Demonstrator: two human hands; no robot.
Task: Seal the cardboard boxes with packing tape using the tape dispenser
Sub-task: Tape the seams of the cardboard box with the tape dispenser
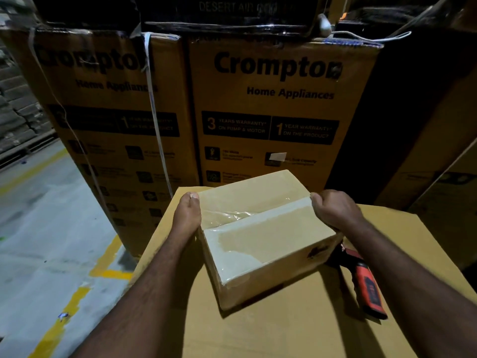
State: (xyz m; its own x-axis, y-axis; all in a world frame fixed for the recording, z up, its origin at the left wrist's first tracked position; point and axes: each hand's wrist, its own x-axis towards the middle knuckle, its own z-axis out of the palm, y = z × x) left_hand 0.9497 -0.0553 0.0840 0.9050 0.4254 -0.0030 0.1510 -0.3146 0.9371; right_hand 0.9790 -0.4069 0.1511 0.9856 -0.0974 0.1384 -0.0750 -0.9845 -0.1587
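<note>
While both hands clasp it, one small box (260, 236) sits taped on one big carton (296, 326). The left hand (187, 215) and right hand (333, 209) each press a side. One tape dispenser (366, 282) lies just beside it.

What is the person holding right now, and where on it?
Both hands hold the small cardboard box: the left hand presses its left end, the right hand its right end, at the taped seam. The tape dispenser lies unheld.

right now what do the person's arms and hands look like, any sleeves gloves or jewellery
Both arms are bare from the bottom edge of the picture up to the fingers: no sleeves show in view. The left hand and the right hand wear no gloves, and no rings, watch or wristbands are visible. A short, pale thumbnail shows on the left hand.
</note>
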